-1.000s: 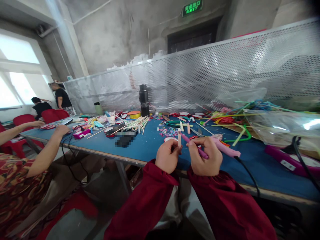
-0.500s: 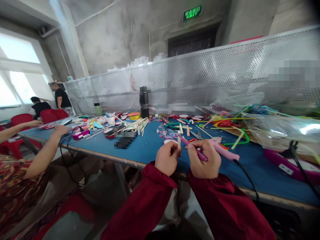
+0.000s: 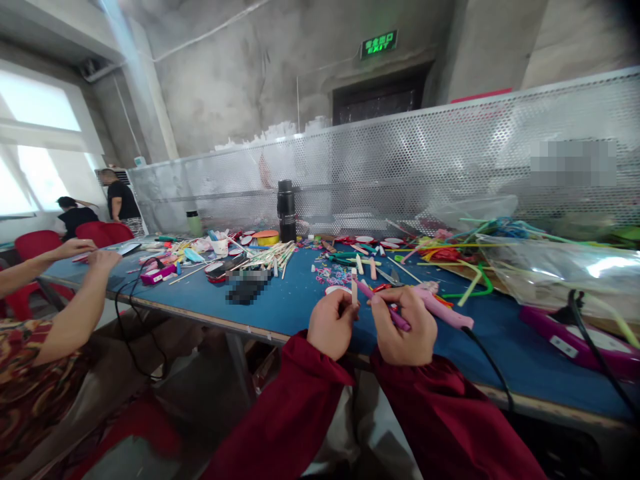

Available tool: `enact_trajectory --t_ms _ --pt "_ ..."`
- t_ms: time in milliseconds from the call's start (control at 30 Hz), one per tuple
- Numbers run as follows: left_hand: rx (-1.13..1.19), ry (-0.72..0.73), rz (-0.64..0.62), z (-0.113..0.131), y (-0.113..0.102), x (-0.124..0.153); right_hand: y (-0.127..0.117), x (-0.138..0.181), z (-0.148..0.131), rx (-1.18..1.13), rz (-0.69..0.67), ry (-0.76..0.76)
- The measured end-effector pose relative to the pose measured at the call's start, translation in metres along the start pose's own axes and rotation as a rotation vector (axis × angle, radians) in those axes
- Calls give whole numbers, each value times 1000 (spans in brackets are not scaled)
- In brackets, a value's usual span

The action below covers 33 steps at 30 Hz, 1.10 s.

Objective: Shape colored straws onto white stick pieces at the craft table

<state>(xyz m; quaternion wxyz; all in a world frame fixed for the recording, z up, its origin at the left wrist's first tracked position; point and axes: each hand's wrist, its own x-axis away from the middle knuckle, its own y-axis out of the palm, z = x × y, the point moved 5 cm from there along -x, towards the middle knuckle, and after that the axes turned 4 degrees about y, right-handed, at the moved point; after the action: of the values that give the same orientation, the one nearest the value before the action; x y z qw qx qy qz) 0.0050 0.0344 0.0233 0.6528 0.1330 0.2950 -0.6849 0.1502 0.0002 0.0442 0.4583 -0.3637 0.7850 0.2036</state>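
1. Purple pen [image 3: 401, 321], just right of and below the middle of the frame, gripped by the curled fingers of the right hand [image 3: 409, 328].
2. Pale stick [image 3: 355, 288], upright at the pen's left, pinched in the left hand [image 3: 329, 325]; whether pen and stick touch, I cannot tell.
3. Pink tool [image 3: 447, 312] with a black cable, right of both hands on the blue worktop [image 3: 200, 293].
4. Bundle of thin sticks [image 3: 273, 255], near the centre, beside a black bottle [image 3: 287, 217].
5. Clear plastic bag [image 3: 560, 267], right side of the frame.
6. Green exit sign [image 3: 379, 45], top, right of centre.
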Motion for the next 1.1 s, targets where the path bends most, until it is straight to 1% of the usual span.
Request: enact_trajectory --t_ms 233,467,600,833,1100 --pt "23 0 7 -1 0 1 -1 0 2 -2 15 -21" --pt "14 7 0 -5 1 1 -1 1 0 8 12 1" --pt "0 -1 0 -3 0 1 -2 1 1 7 19 33" --pt "4 -19 9 1 0 3 -3 2 1 -35 40 5" --pt "16 -19 -3 -1 1 3 -2 1 2 16 -16 -19"
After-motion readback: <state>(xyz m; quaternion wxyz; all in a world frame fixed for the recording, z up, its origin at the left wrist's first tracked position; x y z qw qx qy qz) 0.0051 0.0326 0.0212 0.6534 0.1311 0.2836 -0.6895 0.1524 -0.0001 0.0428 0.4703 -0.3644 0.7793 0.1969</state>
